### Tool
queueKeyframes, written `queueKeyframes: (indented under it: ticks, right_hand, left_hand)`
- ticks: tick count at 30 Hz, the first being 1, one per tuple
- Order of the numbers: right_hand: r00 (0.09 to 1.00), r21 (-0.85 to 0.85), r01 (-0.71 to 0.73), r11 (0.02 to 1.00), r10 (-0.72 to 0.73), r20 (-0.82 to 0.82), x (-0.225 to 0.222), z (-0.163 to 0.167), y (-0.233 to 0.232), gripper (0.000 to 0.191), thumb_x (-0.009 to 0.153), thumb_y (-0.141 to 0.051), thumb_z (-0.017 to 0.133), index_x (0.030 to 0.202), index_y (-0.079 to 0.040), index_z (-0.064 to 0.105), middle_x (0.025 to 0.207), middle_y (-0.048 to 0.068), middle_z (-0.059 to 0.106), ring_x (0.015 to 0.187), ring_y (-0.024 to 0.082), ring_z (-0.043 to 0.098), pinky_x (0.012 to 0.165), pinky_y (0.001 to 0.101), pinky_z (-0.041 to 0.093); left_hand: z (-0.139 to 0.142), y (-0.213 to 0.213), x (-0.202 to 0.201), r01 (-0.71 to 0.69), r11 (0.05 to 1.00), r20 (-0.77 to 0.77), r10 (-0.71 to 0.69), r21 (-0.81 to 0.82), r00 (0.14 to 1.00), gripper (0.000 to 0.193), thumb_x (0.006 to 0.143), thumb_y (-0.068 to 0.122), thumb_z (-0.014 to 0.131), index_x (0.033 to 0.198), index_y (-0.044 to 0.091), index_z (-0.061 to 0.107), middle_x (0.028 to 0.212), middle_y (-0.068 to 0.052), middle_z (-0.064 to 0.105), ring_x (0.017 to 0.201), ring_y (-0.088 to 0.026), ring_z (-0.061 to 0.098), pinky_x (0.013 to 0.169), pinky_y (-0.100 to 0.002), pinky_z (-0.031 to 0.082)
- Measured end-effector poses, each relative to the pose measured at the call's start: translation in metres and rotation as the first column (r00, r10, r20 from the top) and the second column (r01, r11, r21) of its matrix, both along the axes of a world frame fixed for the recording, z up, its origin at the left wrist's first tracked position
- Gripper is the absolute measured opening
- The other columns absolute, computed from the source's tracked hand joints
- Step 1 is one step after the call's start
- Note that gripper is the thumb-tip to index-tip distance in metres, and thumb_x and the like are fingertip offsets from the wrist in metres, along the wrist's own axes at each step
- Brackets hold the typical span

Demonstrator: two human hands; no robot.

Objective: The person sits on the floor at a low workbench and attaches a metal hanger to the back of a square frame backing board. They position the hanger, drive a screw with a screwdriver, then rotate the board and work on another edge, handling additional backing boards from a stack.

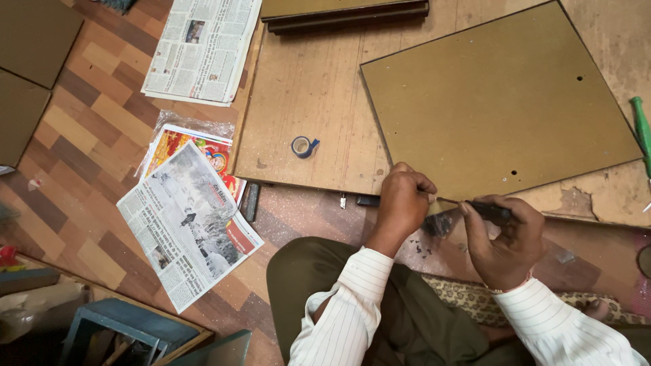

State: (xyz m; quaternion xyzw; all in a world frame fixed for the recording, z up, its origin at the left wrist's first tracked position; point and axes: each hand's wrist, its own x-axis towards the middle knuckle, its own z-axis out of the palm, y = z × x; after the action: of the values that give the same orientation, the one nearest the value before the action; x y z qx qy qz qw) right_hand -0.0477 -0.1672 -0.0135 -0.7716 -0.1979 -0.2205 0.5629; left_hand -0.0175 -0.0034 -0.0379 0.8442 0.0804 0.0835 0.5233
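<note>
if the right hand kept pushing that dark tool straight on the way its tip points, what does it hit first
The right hand holds a dark-handled tool whose thin tip points left along the brown board's near edge. First in that line is the left hand, gripping that edge; the tip looks almost at its fingers, though depth is unclear.

Parquet-pattern floor [102, 122] everywhere, blocks of tan, red-brown and dark brown under even, soft light. Out to the left of the grip, a folded newspaper [186, 227] lies over a bright printed sheet in clear plastic [196, 146]. Up and further left, another stack of newspapers [203, 47]. A big worn plywood board [305, 88] spreads beyond the grip, a blue tape roll [303, 146] sitting on it. Bottom left corner: a blue-grey wooden box [122, 332].
</note>
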Motion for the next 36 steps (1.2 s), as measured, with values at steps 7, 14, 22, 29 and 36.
queueKeyframes:
  ticks: [7, 14, 22, 29, 36]
  right_hand:
    - [0.996, -0.195, 0.071, 0.978, -0.061, 0.060, 0.000, 0.015, 0.000, 0.054, 0.095, 0.012, 0.077, 0.139, 0.005, 0.046, 0.118, 0.022, 0.066, 0.103, 0.025, 0.072, 0.085, 0.0321, 0.061]
    - [0.999, -0.122, 0.029, 0.992, -0.026, 0.033, -0.001, 0.019, 0.003, 0.055, 0.101, 0.010, 0.072, 0.149, 0.004, 0.045, 0.116, 0.021, 0.068, 0.101, 0.023, 0.072, 0.090, 0.0301, 0.061]
    - [0.994, -0.255, 0.055, 0.965, -0.029, 0.104, 0.003, 0.026, 0.002, 0.052, 0.098, 0.010, 0.074, 0.143, 0.005, 0.049, 0.114, 0.022, 0.072, 0.101, 0.025, 0.075, 0.085, 0.0306, 0.060]
    - [0.995, -0.264, 0.041, 0.964, -0.015, 0.101, 0.003, 0.030, 0.004, 0.052, 0.099, 0.009, 0.074, 0.145, 0.003, 0.050, 0.118, 0.022, 0.072, 0.101, 0.024, 0.075, 0.087, 0.0303, 0.061]
    - [0.985, -0.404, 0.120, 0.907, -0.059, 0.160, 0.006, 0.035, 0.004, 0.051, 0.094, 0.005, 0.080, 0.139, 0.000, 0.054, 0.119, 0.025, 0.071, 0.099, 0.027, 0.075, 0.084, 0.0335, 0.059]
  left_hand:
    - [-0.003, 0.001, 0.001, 0.021, 1.000, 0.004, -0.021, 0.022, 1.000, 0.015, 0.067, -0.005, 0.081, 0.078, 0.006, 0.079, 0.086, -0.013, 0.063, 0.087, -0.030, 0.065, 0.079, -0.039, 0.054]
    - [-0.008, -0.001, 0.001, 0.030, 0.999, 0.031, -0.031, 0.040, 0.999, 0.016, 0.068, -0.004, 0.078, 0.077, 0.009, 0.080, 0.085, -0.012, 0.064, 0.088, -0.029, 0.065, 0.081, -0.038, 0.055]
    - [-0.008, -0.003, 0.002, 0.014, 0.999, 0.046, -0.016, 0.036, 0.999, 0.016, 0.068, -0.005, 0.077, 0.076, 0.008, 0.079, 0.083, -0.013, 0.062, 0.086, -0.030, 0.064, 0.080, -0.039, 0.054]
    - [-0.007, -0.004, 0.001, 0.010, 0.999, 0.072, -0.013, 0.042, 0.997, 0.018, 0.069, -0.009, 0.073, 0.075, 0.007, 0.079, 0.083, -0.014, 0.061, 0.085, -0.031, 0.063, 0.079, -0.040, 0.053]
    - [-0.010, -0.004, 0.001, 0.025, 0.998, 0.126, -0.033, 0.064, 0.992, 0.021, 0.067, -0.011, 0.070, 0.074, 0.007, 0.078, 0.079, -0.013, 0.063, 0.084, -0.030, 0.064, 0.078, -0.039, 0.054]
